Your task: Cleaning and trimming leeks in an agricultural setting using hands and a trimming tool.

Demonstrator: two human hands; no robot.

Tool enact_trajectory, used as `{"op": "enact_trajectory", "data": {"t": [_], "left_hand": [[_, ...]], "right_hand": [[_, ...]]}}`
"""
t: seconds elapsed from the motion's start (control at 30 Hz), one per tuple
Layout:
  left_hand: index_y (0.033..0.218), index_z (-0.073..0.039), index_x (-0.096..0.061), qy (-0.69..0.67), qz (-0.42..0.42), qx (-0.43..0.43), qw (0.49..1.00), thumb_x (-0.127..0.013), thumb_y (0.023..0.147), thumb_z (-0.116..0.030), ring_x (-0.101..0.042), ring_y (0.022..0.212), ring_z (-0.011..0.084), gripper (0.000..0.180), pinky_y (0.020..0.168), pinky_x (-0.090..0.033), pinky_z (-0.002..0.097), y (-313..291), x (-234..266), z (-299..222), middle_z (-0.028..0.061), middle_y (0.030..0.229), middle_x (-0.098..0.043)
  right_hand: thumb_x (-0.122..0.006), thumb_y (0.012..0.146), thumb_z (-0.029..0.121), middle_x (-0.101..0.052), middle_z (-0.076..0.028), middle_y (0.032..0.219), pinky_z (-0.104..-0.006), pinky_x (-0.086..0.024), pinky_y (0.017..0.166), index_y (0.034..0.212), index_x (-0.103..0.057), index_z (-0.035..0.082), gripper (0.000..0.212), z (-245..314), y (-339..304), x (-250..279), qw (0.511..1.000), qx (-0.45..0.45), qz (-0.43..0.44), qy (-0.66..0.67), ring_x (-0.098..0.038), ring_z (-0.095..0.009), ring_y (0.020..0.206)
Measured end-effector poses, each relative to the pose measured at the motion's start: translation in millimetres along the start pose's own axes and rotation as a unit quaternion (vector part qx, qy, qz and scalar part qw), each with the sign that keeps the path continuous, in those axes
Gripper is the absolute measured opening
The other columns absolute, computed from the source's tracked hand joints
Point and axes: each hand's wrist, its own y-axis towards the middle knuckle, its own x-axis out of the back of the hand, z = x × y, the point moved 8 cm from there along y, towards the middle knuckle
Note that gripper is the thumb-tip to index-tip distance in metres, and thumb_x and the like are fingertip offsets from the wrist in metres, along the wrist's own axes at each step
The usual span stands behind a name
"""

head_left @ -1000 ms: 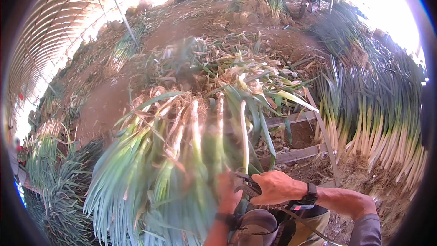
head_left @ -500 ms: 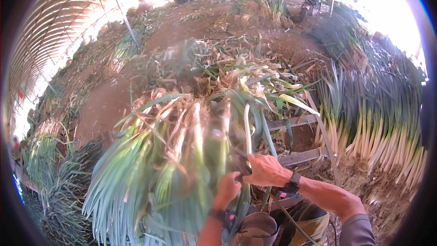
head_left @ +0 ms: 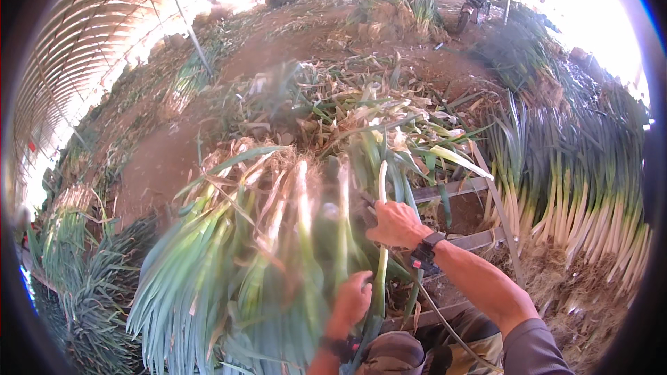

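Observation:
My right hand (head_left: 397, 226), a dark band at its wrist, is closed round a long green onion (head_left: 382, 182) whose pale stem shows above and below the fist. A small dark piece (head_left: 364, 210) juts out at the left of this hand; its kind is unclear. Lower and to the left, my left hand (head_left: 353, 298) has its fingers curled beside the same stem; what lies in them is hidden. To its left, a heap of green onions (head_left: 264, 271) spreads with roots away from me and leaves toward me. A thin hose (head_left: 451, 330) runs below my right forearm.
Peeled leaves and husks (head_left: 347, 107) lie piled beyond the heap. A wooden frame (head_left: 472, 239) stands at the right, near rows of green onions (head_left: 563, 194) with roots toward me. More bundles (head_left: 90, 257) lie left. A motorbike (head_left: 476, 0) and metal poles (head_left: 187, 14) stand farther off.
My right hand has moved away from me along the stem. My left hand has dropped slightly, so a gap now separates the two hands.

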Motion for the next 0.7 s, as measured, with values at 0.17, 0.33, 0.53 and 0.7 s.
{"op": "enact_trajectory", "data": {"t": [0.17,0.33,0.53,0.7], "left_hand": [[0.108,-0.002,-0.063,0.127,-0.179,0.076,0.973,-0.064,0.086,-0.012,-0.061,0.102,0.0406,0.024,0.089,-0.05,0.0492,-28,35,9,0.0199,0.107,-0.064],[0.113,-0.001,-0.057,0.3,-0.148,-0.01,0.942,-0.068,0.079,-0.01,-0.055,0.106,0.0401,0.037,0.092,-0.047,0.0486,-29,39,-18,0.0208,0.109,-0.059],[0.116,0.002,-0.057,0.229,-0.121,0.092,0.961,-0.07,0.08,-0.02,-0.06,0.105,0.041,0.044,0.089,-0.049,0.051,-13,38,11,0.0223,0.112,-0.061],[0.118,0.002,-0.058,0.239,-0.078,0.167,0.954,-0.072,0.08,-0.025,-0.062,0.104,0.0409,0.048,0.089,-0.05,0.05,-2,42,16,0.0234,0.112,-0.062]], "right_hand": [[-0.071,0.072,0.034,-0.067,-0.027,0.083,-0.0499,-0.053,0.074,0.095,-0.062,-0.006,0.048,17,-36,14,0.997,0.021,0.076,0.006,-0.067,-0.044,0.08],[-0.073,0.074,0.036,-0.066,-0.026,0.078,-0.05,-0.052,0.071,0.097,-0.062,-0.005,0.048,49,-108,34,0.974,0.018,0.213,0.073,-0.066,-0.043,0.076],[-0.075,0.076,0.04,-0.065,-0.023,0.077,-0.0505,-0.051,0.068,0.097,-0.058,-0.004,0.052,46,-168,16,0.958,0.089,0.267,0.064,-0.065,-0.045,0.076],[-0.075,0.076,0.039,-0.065,-0.023,0.08,-0.0507,-0.051,0.069,0.096,-0.056,-0.004,0.051,48,-168,15,0.957,0.095,0.27,0.048,-0.065,-0.045,0.077]]}}
